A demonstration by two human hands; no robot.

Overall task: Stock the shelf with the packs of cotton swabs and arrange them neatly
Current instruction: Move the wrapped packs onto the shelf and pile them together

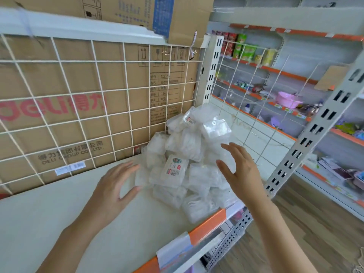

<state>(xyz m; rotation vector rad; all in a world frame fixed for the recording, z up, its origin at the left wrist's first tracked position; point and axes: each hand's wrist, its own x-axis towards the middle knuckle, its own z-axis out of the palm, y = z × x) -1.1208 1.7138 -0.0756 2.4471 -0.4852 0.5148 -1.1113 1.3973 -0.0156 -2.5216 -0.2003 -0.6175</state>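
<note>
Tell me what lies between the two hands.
In the head view, the heap of cotton swab packs lies between the left hand and right hand.

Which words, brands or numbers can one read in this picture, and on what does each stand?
"DELI 得力", large and red: on the cardboard box.
"得力集团有限公司" and "DELI GROUP CO., LTD": same box, lower down.
"SG07": in the printed table on the same box; the other rows are too blurred.
Labels on the packs of cotton swabs: too small to read.
White sticker on the box and far price tags: blurred.
</note>
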